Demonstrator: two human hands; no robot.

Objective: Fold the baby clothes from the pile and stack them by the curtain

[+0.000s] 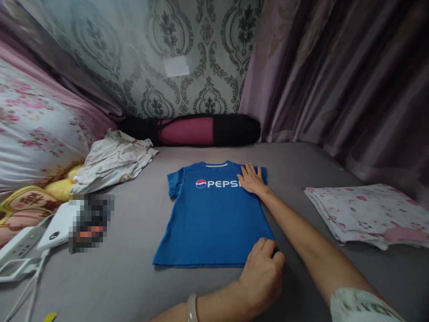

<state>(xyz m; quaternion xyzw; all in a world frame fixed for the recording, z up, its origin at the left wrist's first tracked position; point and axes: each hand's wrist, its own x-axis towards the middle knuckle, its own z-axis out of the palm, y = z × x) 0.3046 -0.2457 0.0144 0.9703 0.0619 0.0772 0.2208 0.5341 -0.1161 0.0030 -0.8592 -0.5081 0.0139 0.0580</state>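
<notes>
A blue T-shirt (214, 223) with a PEPSI print lies front up and spread out on the grey bed sheet (127, 277). Its sleeve on the left side is partly folded. My right hand (251, 180) rests flat and open on the shoulder and sleeve at the right, with fingers spread, covering the end of the print. At the lower right corner of the hem, my left hand (264, 273) is closed, its curled fingers gripping the shirt's edge. The fingertips of that hand are hidden behind the knuckles.
Right of the shirt lies a folded white patterned cloth (365, 212). A black and maroon long bag (187, 129) lies along the wall. On the left are a crumpled cloth (114, 156), a floral pillow (36, 120), a white power bank (60, 226) with cables, and a power strip (20, 246).
</notes>
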